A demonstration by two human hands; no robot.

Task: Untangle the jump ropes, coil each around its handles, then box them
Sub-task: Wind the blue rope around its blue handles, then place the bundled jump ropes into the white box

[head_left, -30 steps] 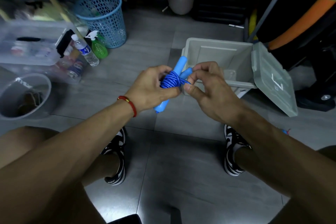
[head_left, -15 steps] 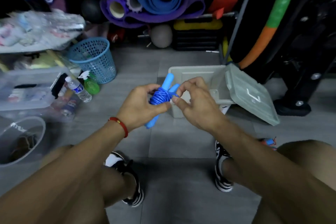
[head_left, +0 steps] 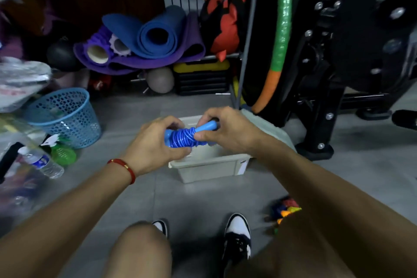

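Your left hand (head_left: 155, 144) and right hand (head_left: 228, 130) hide both ends of the blue jump rope (head_left: 184, 139), so you see only the wound coil and a bit of handle between your fingers. Both hands are closed around it, above the open grey box (head_left: 209, 168), whose far rim they cover. Below your fingers the tiled floor (head_left: 191, 201) lies bare down to your shoes (head_left: 238, 232).

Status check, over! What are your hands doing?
Both hands, left and right, gripping coiled blue jump rope. Held above open box. Nothing blocking.
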